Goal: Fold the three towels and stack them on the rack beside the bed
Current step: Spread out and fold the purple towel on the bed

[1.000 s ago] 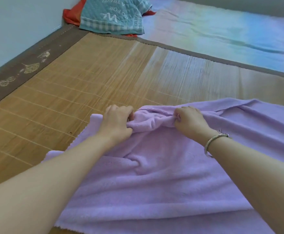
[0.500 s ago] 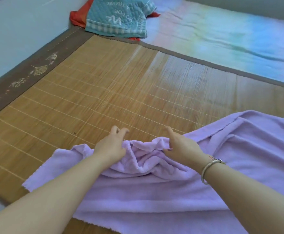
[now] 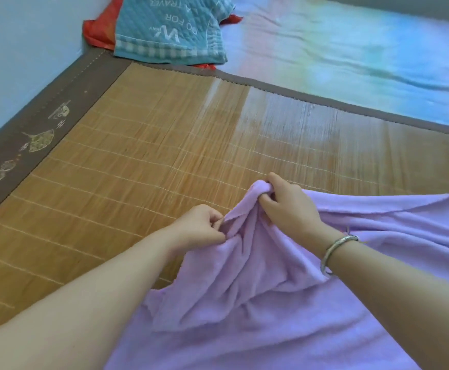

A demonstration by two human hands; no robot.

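A large lilac towel lies crumpled over the near right part of a bamboo mat. My left hand pinches its bunched edge between thumb and fingers. My right hand, with a silver bangle on the wrist, grips the same edge a little farther away and lifts a fold off the mat. At the far left corner a teal quilted towel with white lettering rests on top of a red-orange towel. No rack shows in this view.
The mat has a brown cloth border with leaf prints along the left side. A pale wall runs beside it. Beyond the mat's far edge stretches a pastel blue and pink bedsheet.
Both hands have shifted right and gathered the lilac towel's edge closer together. The towel's left corner has been pulled in off the mat, and the fold now stands lifted.
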